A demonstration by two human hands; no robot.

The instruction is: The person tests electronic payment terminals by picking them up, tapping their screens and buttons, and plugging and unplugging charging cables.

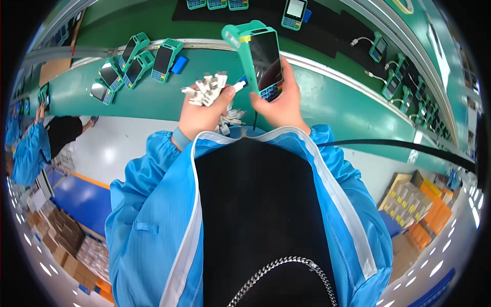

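Observation:
My right hand (pixel 286 100) is wrapped round a green card payment terminal (pixel 265 59), its dark screen and keypad facing up and its thumb side near the keys. In my left hand (pixel 202 115) is a bunch of white USB cables (pixel 207 88), their plugs fanned out above the fingers. One plug with a blue tip (pixel 240 83) sticks out from the left thumb and forefinger beside the terminal's lower left side; whether it touches the terminal I cannot tell. More of the white cable bundle (pixel 232 117) hangs below the left hand.
Several green terminals (pixel 135 69) lie on the green bench (pixel 189 61) to the left, near a blue piece (pixel 179 65). Along the right, a row of terminals (pixel 393 84) has white cables plugged in. A metal rail (pixel 204 45) crosses the bench. Another person (pixel 33 148) works at far left.

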